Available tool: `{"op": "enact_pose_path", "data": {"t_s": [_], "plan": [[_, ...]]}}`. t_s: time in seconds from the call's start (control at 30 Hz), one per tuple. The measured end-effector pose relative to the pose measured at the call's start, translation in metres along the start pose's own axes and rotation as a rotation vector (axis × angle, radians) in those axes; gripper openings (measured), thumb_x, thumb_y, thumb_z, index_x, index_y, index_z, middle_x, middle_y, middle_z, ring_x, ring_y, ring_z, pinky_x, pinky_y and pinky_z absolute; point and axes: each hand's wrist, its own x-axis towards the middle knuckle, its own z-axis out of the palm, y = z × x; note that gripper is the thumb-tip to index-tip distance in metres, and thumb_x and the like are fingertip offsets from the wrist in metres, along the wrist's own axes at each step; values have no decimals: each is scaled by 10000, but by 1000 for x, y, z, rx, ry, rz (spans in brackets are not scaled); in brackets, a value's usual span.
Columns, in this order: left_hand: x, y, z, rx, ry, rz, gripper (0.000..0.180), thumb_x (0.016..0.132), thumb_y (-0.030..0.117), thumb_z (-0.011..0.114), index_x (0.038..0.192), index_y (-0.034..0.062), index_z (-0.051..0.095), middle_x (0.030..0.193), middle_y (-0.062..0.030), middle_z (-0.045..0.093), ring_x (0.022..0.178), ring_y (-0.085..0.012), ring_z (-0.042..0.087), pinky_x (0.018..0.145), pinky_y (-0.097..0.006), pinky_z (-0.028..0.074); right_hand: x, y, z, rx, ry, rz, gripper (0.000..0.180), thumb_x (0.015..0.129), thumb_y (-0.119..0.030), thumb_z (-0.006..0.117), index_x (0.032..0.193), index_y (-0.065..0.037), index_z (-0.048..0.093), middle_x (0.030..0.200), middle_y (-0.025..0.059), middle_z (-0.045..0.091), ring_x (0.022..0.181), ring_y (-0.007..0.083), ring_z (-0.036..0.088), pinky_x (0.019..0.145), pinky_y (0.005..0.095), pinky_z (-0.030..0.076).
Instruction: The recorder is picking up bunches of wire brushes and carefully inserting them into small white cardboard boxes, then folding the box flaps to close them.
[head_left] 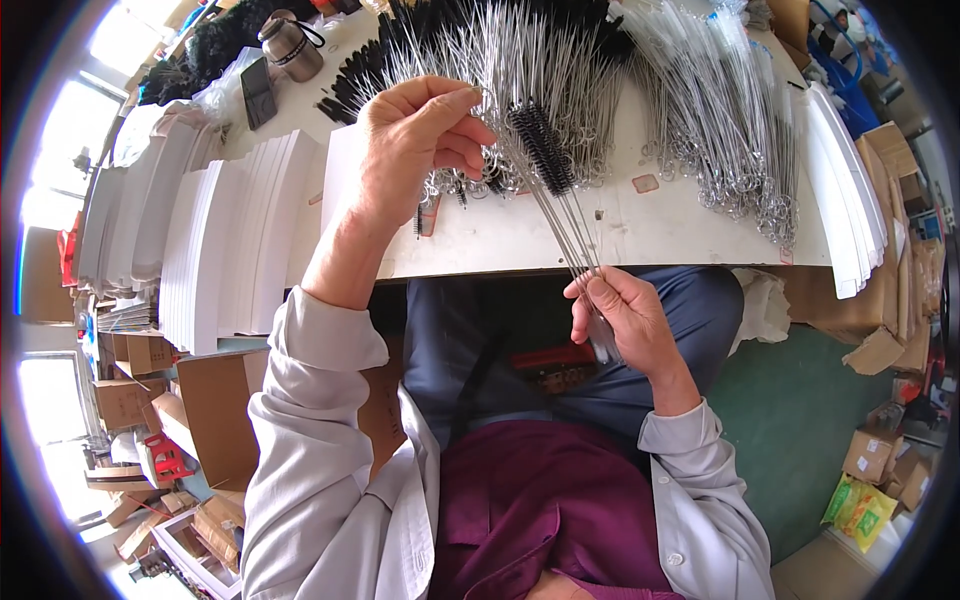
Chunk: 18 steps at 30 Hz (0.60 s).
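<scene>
The right hand point(625, 315) grips a bundle of wire-stemmed brushes point(541, 150), 1 black bristled head raised above the table point(480, 258). An open cardboard box point(215, 415) sits low at left, contents hidden. The left hand point(415, 130) has thumb and fingertips together near the stems; whether it holds 1, I cannot tell. Stacked white card point(240, 240) stands leftward. Beyond spread 2 wire heaps point(720, 110), then a steel flask point(292, 50).

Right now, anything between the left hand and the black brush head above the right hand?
Yes, in this view: thin wires slant up from the right hand along the left side of the brush head, between it and the left hand. Their depth I can't tell.
</scene>
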Motion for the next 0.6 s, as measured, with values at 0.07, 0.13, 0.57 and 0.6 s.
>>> {"op": "enact_pose_path", "data": {"t_s": [0.07, 0.13, 0.57, 0.6], "plan": [[-1, 0, -1, -4, 7, -2, 222, 1033, 182, 642, 1097, -19, 713, 808, -131, 749, 600, -158, 707, 580, -266, 599, 0, 0, 1, 4, -3, 3, 328, 1130, -248, 484, 1102, 29, 656, 789, 42, 652, 685, 103, 622, 654, 265, 541], [0, -2, -1, -11, 8, -4, 223, 1033, 182, 643, 1097, -19, 713, 810, -132, 750, 602, -158, 709, 582, -267, 600, 0, 1, 0, 1, 17, 22, 329, 1132, -255, 481, 1102, 21, 658, 782, 34, 644, 656, 96, 605, 624, 254, 528], [-9, 4, 15, 62, 72, 138, 194, 1010, 137, 665, 1046, -52, 687, 779, -132, 738, 593, -134, 690, 555, -251, 576, -3, 1, -1, -72, 69, 21, 380, 1142, -306, 450, 1078, -5, 673, 673, -3, 576, 519, 51, 483, 484, 207, 393], [-10, 4, 16, 85, 80, 153, 185, 1008, 127, 666, 1044, -53, 687, 777, -124, 737, 603, -126, 687, 559, -244, 567, -3, 0, 0, -78, 76, 19, 384, 1142, -309, 449, 1076, -4, 674, 670, -4, 573, 516, 50, 478, 482, 207, 389]]}}
